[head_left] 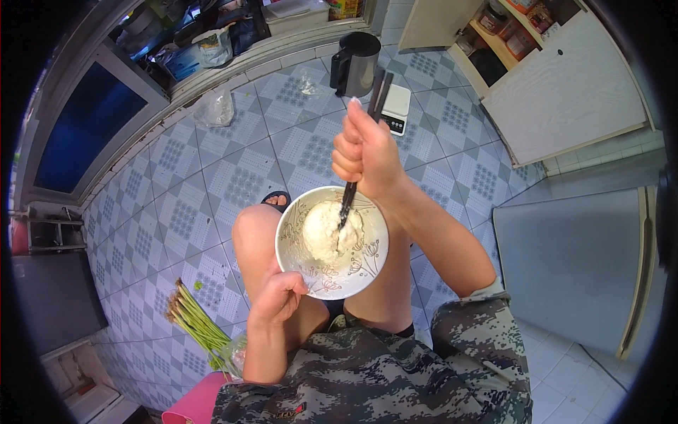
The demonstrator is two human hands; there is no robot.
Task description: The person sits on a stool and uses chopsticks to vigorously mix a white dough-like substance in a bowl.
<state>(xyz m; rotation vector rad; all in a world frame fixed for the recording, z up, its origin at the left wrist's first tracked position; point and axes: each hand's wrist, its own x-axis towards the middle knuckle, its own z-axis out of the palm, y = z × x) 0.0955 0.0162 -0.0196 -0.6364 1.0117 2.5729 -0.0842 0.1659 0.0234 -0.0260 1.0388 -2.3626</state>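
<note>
My left hand grips the lower left rim of a white patterned bowl, its thumb over the edge. In the bowl lies a lump of pale, sticky dough. A pair of dark chopsticks is held upright in my right hand, which is closed around them above the bowl's far rim. Their lower tips are stuck in the dough and carry bits of it. The bowl is over my lap, between my bare knees. Some white residue shows on my right thumb.
On the tiled floor stand an electric kettle and a white kitchen scale. Clear plastic bags lie near the wall. Green stalks with roots lie at left by a pink bin. An open cabinet and a grey appliance stand at right.
</note>
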